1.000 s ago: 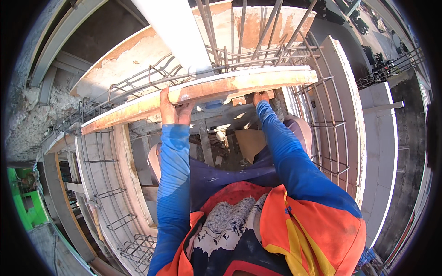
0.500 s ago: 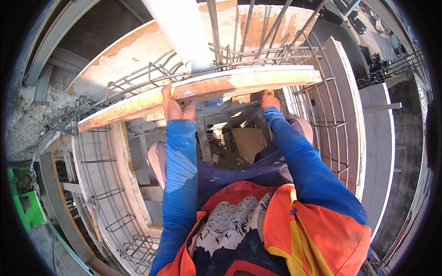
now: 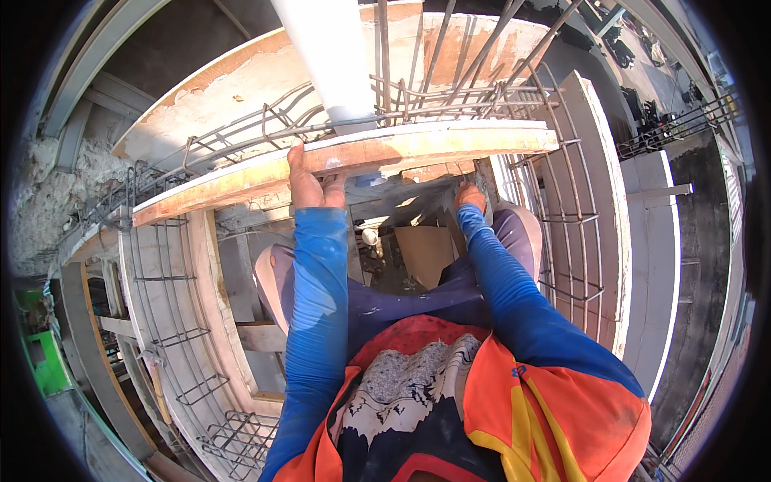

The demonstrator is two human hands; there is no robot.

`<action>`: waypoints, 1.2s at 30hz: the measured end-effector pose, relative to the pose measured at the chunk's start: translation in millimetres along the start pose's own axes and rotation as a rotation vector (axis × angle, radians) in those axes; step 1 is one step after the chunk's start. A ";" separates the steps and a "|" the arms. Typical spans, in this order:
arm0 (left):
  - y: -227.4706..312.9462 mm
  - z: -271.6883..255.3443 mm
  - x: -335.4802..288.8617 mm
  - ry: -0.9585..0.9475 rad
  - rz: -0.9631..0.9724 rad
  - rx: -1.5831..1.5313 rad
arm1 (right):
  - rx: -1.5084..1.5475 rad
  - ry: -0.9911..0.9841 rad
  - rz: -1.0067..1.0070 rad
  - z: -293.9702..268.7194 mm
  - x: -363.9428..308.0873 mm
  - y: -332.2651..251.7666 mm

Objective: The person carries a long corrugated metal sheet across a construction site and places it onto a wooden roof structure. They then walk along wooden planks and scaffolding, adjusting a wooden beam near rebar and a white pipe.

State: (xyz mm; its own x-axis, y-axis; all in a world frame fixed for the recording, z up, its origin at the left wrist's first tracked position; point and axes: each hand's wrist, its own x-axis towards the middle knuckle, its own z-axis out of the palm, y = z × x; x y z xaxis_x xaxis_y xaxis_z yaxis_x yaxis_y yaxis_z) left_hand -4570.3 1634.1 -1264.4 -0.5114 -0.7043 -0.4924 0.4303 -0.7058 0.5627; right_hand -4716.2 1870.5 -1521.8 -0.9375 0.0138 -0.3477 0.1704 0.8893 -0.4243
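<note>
A long wooden formwork board (image 3: 434, 145) spans the frame in front of me, with a white upper edge and a bare timber side. My left hand (image 3: 312, 181) grips its near side, thumb up over the timber and fingers underneath. Below the board's right part is my right hand (image 3: 471, 197), its fingers curled beside a timber upright. What it holds, if anything, is hidden. Just beyond the board runs a rebar cage (image 3: 281, 132), and a white pipe (image 3: 325, 60) rises behind it.
Rebar cages also line the left formwork panel (image 3: 161, 297) and the right formwork panel (image 3: 590, 209). Upright rebars (image 3: 482, 48) stand at the far side. Beneath me, a brown sheet (image 3: 424, 253) lies low between my knees. A hammer-like tool (image 3: 157, 386) hangs at left.
My right hand has left the board's underside and moved slightly down, its fingers now curled. My left hand stays on the board, which has barely shifted.
</note>
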 end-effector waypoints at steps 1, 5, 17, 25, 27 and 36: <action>-4.0 1.8 6.5 -0.050 -0.020 -0.027 | 0.003 0.007 -0.039 2.3 5.7 -0.1; -6.0 -7.3 13.3 -0.070 -0.025 -0.031 | 0.175 0.082 -0.465 -14.0 10.5 -33.1; -10.4 10.9 6.3 -0.019 -0.024 -0.029 | 0.076 -0.327 -0.226 83.0 72.0 14.7; -12.6 11.7 11.9 -0.052 -0.026 0.000 | 0.880 0.448 -0.096 44.8 67.7 32.5; 1.4 -5.2 10.4 -0.020 0.029 0.030 | 0.518 0.248 0.138 30.4 20.9 -4.7; 6.0 4.8 11.7 -0.018 0.042 0.059 | 0.166 -0.707 0.061 -0.2 6.2 -8.0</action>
State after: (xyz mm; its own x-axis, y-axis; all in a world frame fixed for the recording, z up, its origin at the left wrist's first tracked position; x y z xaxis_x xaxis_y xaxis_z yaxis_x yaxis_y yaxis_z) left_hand -4577.3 1622.0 -1263.7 -0.5070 -0.7314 -0.4561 0.4074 -0.6696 0.6210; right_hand -4723.4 1863.6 -1520.5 -0.5143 -0.2876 -0.8079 0.3121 0.8147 -0.4887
